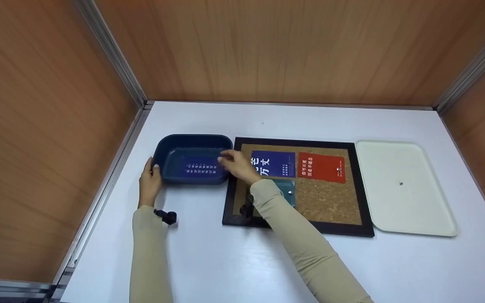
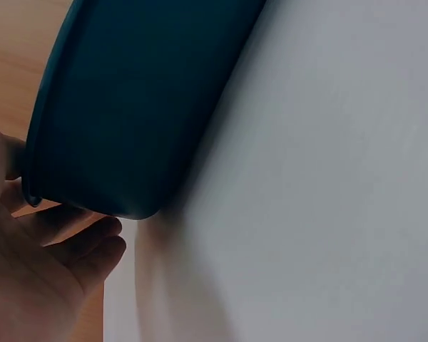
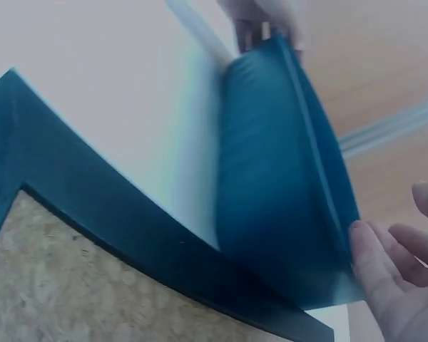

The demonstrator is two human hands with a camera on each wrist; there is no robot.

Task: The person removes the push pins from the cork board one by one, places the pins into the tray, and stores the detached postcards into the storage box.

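Left hand (image 1: 149, 183) has the basin (image 1: 196, 141): thumb at the rim, fingers bent against the outer wall under it. Basin is just right of that hand, reaching across to the right hand (image 1: 240, 166), and looks to me to rest on the bench (image 1: 200, 252). Right hand: fingers loosely bent and parted over the opposite rim, nothing gripped that I can see; can't tell how firmly it meets the lip. Printed blue card (image 1: 200, 166) lies in the basin between my two hands, just left of the right fingertips.

Handling, my guess: basin is stiff and fairly light, material unclear; wall looks smooth, so a flat press may slip. I'd keep to the lip, thumb inside, fingers below. Card looks thin, light, bendy, easy to crease. Flat on the base it'll be hard to get under, so I'd work the edge nearest the right hand and pinch softly, or slide it up against the wall first.

Corkboard (image 1: 329, 202) runs beneath and right of the right hand, its frame close to the basin; I'd avoid bumping it. Teal card (image 1: 286, 185) sits below-right of that hand; easy to brush.
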